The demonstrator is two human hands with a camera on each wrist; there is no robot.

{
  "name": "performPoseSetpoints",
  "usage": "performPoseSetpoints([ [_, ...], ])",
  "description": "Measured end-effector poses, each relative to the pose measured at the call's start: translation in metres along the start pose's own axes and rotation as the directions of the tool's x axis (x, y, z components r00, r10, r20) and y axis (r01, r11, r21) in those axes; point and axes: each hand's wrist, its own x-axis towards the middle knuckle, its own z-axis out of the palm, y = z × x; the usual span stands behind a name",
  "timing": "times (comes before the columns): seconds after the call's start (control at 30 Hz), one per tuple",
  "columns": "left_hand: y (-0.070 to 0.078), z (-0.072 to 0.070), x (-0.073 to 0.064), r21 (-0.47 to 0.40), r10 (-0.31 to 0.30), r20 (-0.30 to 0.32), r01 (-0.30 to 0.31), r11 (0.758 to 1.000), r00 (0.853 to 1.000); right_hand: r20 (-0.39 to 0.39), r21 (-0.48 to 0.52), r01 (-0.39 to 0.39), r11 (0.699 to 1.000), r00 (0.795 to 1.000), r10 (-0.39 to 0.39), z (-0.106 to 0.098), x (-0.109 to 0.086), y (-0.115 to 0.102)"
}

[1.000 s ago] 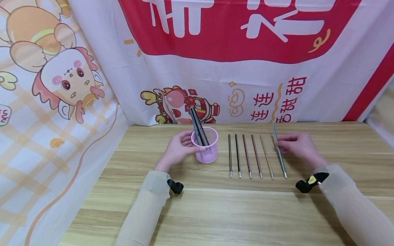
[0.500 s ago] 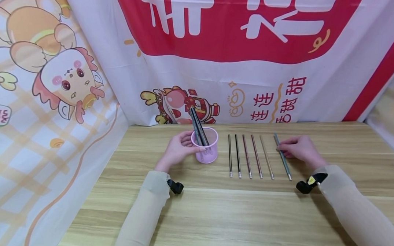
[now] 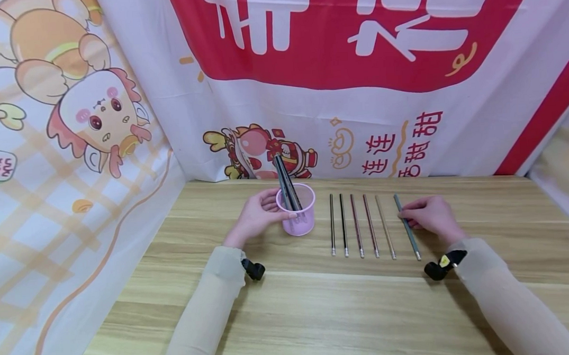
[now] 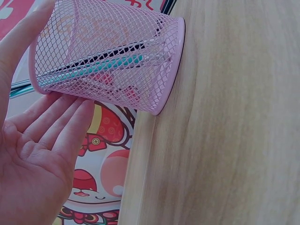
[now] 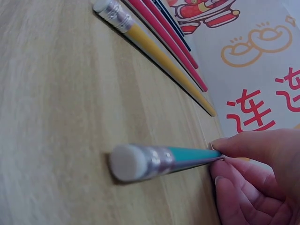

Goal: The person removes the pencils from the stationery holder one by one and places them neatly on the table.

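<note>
In the head view my left hand point(image 3: 257, 215) holds a pink mesh pen cup point(image 3: 299, 227) from its left side, thumb in front and fingers behind. The cup stands upright on the table, with several pencils point(image 3: 284, 181) leaning inside; the left wrist view shows teal and black ones through the mesh point(image 4: 108, 42). On the right, my right hand point(image 3: 429, 214) pinches a teal pencil point(image 3: 413, 240) near its far end between thumb and fingers. Its white eraser point(image 5: 127, 162) points back toward me. Left of it lies a yellow pencil point(image 3: 385, 226), a small gap away.
Between cup and yellow pencil, two dark red pencils point(image 3: 370, 225) and two dark ones, including a black pencil point(image 3: 344, 225), lie roughly parallel, erasers nearest me. The wooden table point(image 3: 319, 313) meets a printed cloth backdrop point(image 3: 348, 106) behind; another cloth point(image 3: 139, 226) hangs at left.
The teal pencil's far end has come down toward me and its eraser end has shifted slightly right, then both moved slightly left with my right hand. My left hand and the cup stay put.
</note>
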Motion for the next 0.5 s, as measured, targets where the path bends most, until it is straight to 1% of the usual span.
performPoseSetpoints([
  [0.07, 0.009, 0.001, -0.005, 0.0, 0.0, 0.002, 0.0, 1.0, 1.0, -0.005, 0.001, -0.002, 1.0, 1.0, 0.002, 0.0, 0.0, 0.0],
  [0.13, 0.009, 0.001, -0.006, 0.007, 0.01, -0.005, -0.01, 1.0, 1.0, -0.009, -0.001, 0.003, 1.0, 1.0, -0.003, 0.0, 0.001, 0.0],
  [0.2, 0.007, 0.001, -0.006, 0.01, 0.025, -0.015, -0.025, 1.0, 1.0, -0.011, 0.002, 0.007, 1.0, 1.0, -0.007, 0.001, 0.0, 0.0],
  [0.3, -0.008, 0.001, 0.002, 0.014, 0.038, -0.029, -0.038, 0.999, 0.999, -0.017, -0.002, 0.012, 1.0, 1.0, -0.012, 0.001, 0.0, -0.001],
  [0.5, -0.008, 0.0, 0.002, 0.005, 0.038, -0.027, -0.038, 0.999, 0.999, -0.012, 0.024, 0.013, 1.0, 1.0, -0.013, 0.001, -0.002, -0.001],
])
